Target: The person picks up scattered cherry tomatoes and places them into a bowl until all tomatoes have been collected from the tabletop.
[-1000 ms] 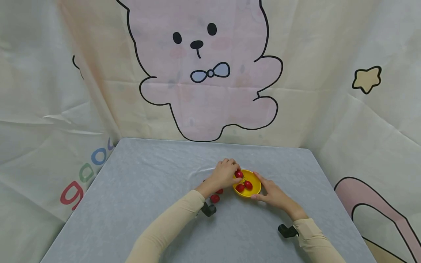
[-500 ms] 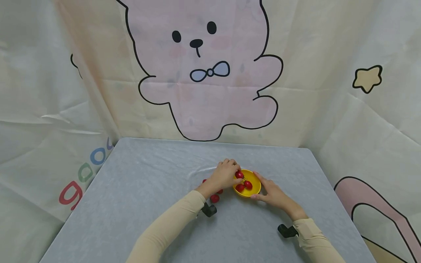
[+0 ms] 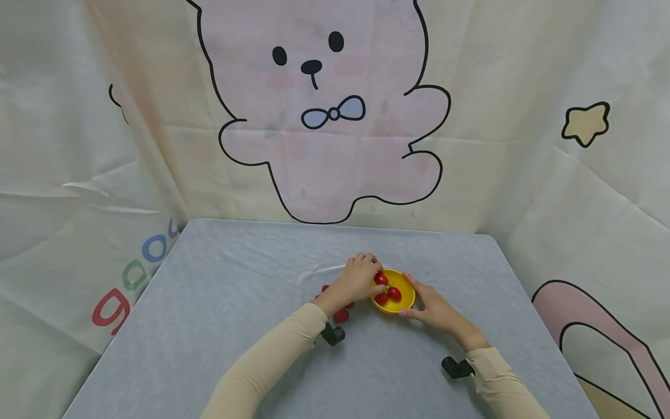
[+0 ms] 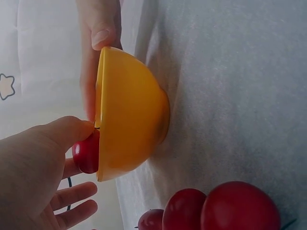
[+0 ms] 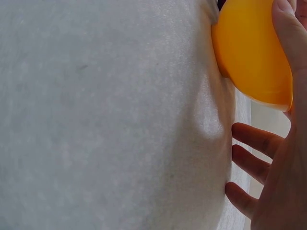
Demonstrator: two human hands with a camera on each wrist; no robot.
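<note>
Fingers of the left hand [image 3: 357, 277] curl at the left rim of a small round yellow plastic bowl [image 3: 403, 284], and the thumb and a fingertip pinch a glossy red cherry tomato [image 4: 87, 153] right at that rim. The right hand [image 3: 433, 308] rests against the bowl's right side: the thumb presses the outer wall near the rim, while the other fingers [image 5: 254, 143] spread loosely, straight and apart. The bowl stands upright on the grey cloth-covered table [image 3: 220, 302], around the middle of it, closer to the near edge than the far one. Three red tomatoes lie inside the bowl. Several more red tomatoes [image 3: 342, 315] lie on the cloth just left of the bowl, beside the left wrist.
</note>
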